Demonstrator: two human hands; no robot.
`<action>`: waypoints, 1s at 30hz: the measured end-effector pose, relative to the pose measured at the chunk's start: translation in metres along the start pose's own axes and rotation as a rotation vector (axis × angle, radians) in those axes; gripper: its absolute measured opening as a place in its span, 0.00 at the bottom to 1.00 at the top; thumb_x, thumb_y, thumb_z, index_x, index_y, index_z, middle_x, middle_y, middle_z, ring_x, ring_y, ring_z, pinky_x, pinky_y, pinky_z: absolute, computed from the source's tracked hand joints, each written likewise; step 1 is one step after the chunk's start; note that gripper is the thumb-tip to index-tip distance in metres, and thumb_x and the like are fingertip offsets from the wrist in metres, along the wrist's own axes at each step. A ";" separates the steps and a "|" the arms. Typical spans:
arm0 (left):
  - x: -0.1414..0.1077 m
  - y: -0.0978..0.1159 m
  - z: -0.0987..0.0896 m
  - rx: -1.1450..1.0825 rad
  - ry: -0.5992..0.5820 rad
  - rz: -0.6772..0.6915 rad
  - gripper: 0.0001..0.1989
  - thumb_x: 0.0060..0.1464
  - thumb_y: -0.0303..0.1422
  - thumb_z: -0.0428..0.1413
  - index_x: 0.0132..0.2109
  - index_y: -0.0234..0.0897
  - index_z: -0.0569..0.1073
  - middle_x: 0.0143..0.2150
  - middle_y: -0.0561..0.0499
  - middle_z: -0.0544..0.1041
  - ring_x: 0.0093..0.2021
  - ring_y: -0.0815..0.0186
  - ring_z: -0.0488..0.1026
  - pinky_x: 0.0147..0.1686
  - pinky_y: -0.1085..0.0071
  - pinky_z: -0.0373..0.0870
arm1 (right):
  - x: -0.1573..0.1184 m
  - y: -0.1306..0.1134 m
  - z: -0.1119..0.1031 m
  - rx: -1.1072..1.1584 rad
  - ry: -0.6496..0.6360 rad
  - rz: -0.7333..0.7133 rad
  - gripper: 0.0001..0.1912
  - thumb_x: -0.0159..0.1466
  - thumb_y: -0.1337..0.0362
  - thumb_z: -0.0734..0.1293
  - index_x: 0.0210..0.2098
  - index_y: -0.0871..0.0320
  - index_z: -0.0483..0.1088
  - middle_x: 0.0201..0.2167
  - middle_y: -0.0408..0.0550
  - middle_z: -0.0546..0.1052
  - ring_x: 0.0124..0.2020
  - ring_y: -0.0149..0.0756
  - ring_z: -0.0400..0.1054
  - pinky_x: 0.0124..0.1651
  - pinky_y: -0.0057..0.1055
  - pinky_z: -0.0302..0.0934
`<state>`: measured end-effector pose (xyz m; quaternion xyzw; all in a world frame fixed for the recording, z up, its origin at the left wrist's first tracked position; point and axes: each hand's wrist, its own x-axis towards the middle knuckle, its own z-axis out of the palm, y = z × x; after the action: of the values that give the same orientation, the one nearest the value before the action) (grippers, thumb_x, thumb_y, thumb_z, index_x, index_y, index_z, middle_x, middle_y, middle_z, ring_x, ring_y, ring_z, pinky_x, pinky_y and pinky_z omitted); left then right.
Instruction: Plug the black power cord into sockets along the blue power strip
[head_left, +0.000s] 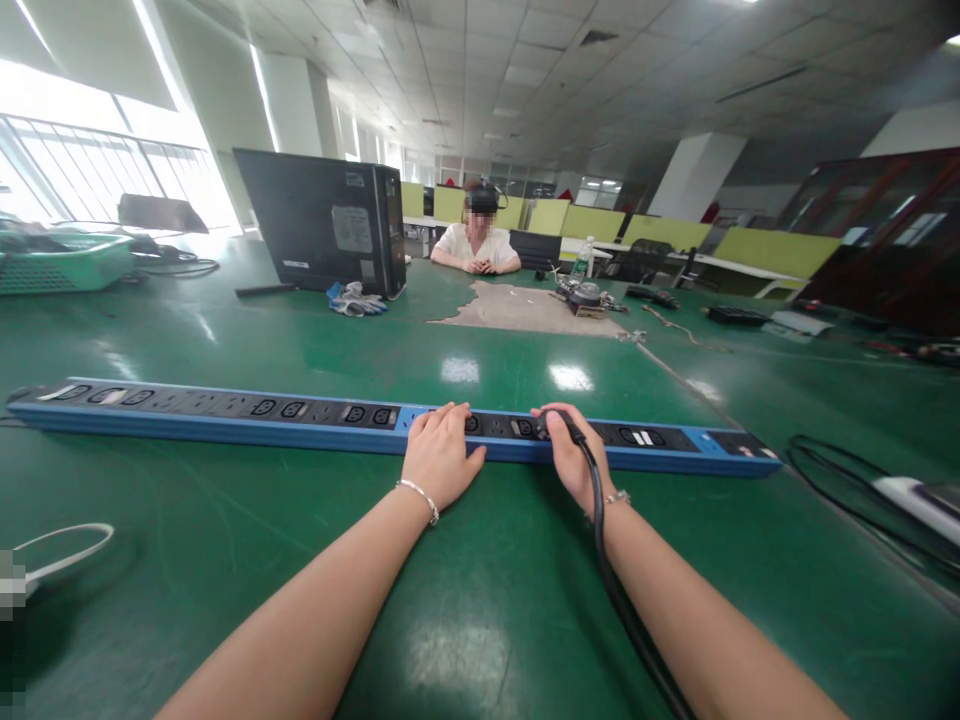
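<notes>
A long blue power strip (247,425) with a black row of sockets lies across the green table. My left hand (442,455) rests over its middle, fingers bent across the top and thumb at the near side, holding it. My right hand (574,450) pinches a black plug (553,424) at the sockets right of centre. How far the plug sits in a socket is hidden by my fingers. Its thick black cord (600,540) runs down over my right wrist toward the bottom edge.
A black computer case (322,220) stands at the back left, gloves (356,299) beside it. A green basket (64,265) is at far left. Black cables (840,475) lie right of the strip. Another person (478,240) sits across the table near a bottle (583,257).
</notes>
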<state>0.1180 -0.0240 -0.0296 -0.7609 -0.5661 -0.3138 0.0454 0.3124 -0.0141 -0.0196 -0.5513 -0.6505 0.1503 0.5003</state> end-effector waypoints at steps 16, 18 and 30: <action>0.000 0.001 0.001 -0.023 -0.004 0.001 0.24 0.48 0.35 0.54 0.53 0.35 0.63 0.53 0.44 0.71 0.57 0.59 0.62 0.56 0.60 0.53 | 0.005 -0.041 0.054 -0.468 -0.037 -0.066 0.21 0.63 0.56 0.54 0.43 0.60 0.72 0.42 0.53 0.76 0.45 0.40 0.69 0.51 0.34 0.57; 0.000 0.001 0.002 -0.022 -0.002 0.008 0.24 0.49 0.35 0.54 0.54 0.35 0.63 0.53 0.43 0.71 0.56 0.59 0.62 0.55 0.60 0.54 | 0.004 -0.042 0.056 -0.470 -0.032 -0.063 0.21 0.64 0.56 0.54 0.44 0.61 0.71 0.43 0.54 0.76 0.45 0.40 0.69 0.52 0.35 0.57; -0.001 0.000 0.002 -0.017 0.015 0.020 0.22 0.48 0.35 0.54 0.52 0.36 0.64 0.53 0.45 0.71 0.57 0.59 0.62 0.56 0.59 0.53 | 0.002 -0.045 0.057 -0.486 -0.031 -0.048 0.20 0.64 0.58 0.54 0.45 0.62 0.70 0.43 0.55 0.76 0.45 0.40 0.69 0.51 0.35 0.56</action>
<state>0.1187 -0.0241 -0.0319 -0.7644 -0.5555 -0.3239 0.0464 0.2402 -0.0078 -0.0112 -0.6375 -0.6882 -0.0141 0.3461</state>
